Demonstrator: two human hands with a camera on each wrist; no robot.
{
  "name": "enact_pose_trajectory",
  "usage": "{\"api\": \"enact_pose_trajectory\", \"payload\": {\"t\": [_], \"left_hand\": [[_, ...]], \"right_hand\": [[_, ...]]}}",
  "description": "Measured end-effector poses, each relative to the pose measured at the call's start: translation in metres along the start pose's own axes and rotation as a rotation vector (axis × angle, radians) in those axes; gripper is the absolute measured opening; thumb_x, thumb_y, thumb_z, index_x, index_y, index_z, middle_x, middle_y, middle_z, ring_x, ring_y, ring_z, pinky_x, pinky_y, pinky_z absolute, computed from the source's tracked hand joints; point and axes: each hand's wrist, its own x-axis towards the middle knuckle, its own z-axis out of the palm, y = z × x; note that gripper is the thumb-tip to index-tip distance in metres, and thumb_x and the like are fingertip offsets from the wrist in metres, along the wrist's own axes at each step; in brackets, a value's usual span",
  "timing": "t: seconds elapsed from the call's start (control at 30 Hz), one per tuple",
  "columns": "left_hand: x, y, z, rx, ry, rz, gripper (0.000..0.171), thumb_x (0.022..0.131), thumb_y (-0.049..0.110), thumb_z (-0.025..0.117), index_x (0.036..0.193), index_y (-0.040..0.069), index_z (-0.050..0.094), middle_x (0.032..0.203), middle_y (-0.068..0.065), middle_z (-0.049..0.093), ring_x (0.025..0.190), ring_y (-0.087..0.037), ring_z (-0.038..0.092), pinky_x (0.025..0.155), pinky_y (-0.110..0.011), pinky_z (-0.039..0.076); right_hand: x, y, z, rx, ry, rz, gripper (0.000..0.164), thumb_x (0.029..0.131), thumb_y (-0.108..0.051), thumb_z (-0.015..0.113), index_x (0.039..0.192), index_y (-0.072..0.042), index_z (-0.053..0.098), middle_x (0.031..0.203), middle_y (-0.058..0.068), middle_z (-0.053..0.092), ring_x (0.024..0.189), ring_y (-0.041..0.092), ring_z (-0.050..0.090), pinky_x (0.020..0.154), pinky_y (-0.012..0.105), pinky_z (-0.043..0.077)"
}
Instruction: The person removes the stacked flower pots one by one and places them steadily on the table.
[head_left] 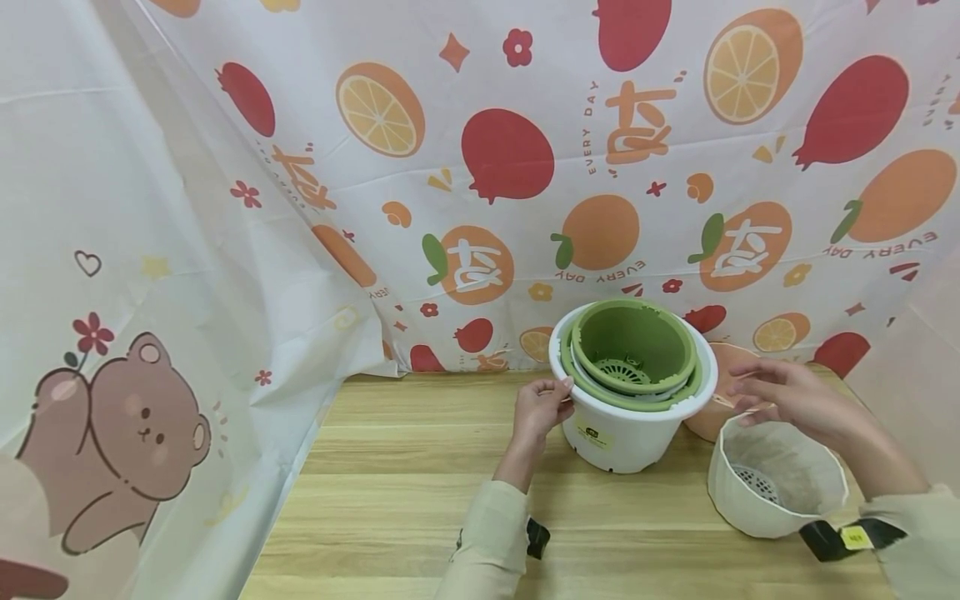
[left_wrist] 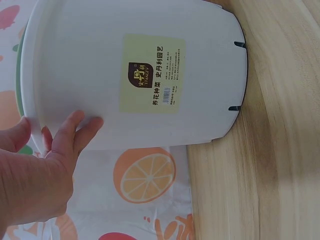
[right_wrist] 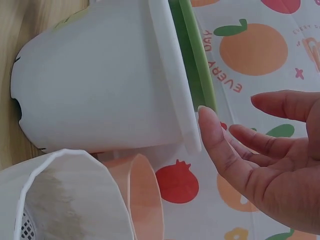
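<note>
A large white flowerpot (head_left: 626,442) stands upright on the wooden table, with green flowerpots (head_left: 645,333) nested inside it. My left hand (head_left: 538,412) pinches its left rim, thumb over the lip and fingers against the outer wall, as the left wrist view shows. The label (left_wrist: 152,74) on the pot's side faces me. On the other side, my right hand (head_left: 806,400) is spread loosely above a cream flowerpot (head_left: 813,479). In the right wrist view its fingertips are right by the white pot's rim, and nothing is in its grasp.
Behind the cream pot sits a peach-coloured flowerpot (head_left: 731,358), partly hidden by the white pot and my right hand. A fruit-print curtain (head_left: 517,275) hangs along the table's back edge. Bare wood of the table (head_left: 405,483) lies to the left.
</note>
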Motion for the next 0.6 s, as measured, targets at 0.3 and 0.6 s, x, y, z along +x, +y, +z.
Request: {"api": "enact_pose_trajectory", "payload": {"t": [0.3, 0.6], "left_hand": [[0.0000, -0.0006, 0.0000, -0.004, 0.003, -0.002, 0.022, 0.087, 0.017, 0.064, 0.092, -0.005, 0.060, 0.083, -0.013, 0.066, 0.074, -0.016, 0.063, 0.070, -0.028, 0.055], [-0.0001, -0.0010, -0.0001, -0.002, 0.002, 0.004, 0.024, 0.087, 0.018, 0.064, 0.093, -0.005, 0.060, 0.084, -0.013, 0.066, 0.073, -0.016, 0.063, 0.070, -0.028, 0.055]], "right_hand": [[0.0054, 0.0007, 0.0048, 0.051, -0.009, -0.020, 0.041, 0.095, -0.009, 0.048, 0.122, 0.019, 0.032, 0.094, 0.003, 0.058, 0.079, 0.018, 0.060, 0.069, 0.037, 0.056], [0.0106, -0.0025, 0.0102, 0.049, -0.005, -0.029, 0.043, 0.095, -0.009, 0.048, 0.122, 0.020, 0.033, 0.098, 0.012, 0.058, 0.080, 0.023, 0.062, 0.071, 0.036, 0.056]]}}
